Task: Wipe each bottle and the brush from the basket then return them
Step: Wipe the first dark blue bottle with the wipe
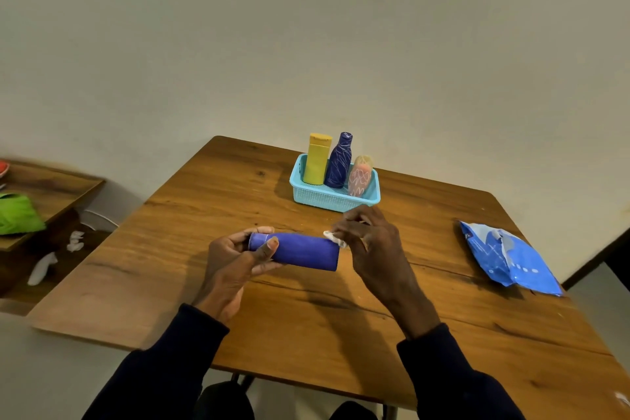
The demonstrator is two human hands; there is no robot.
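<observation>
Wooden table [204, 201] below a plain wall fills mid-frame. At centre, the left hand [235, 259] grips one end of a blue bottle [300, 251] held sideways, thumb across it. The right hand [371, 242] pinches a white wipe [335, 238] against the other end. Just above, a basket [334, 197] holds a yellow bottle [317, 160], dark bottle [339, 164] and pink bottle [359, 177], all upright. A blue pack [508, 256] lies at right.
</observation>
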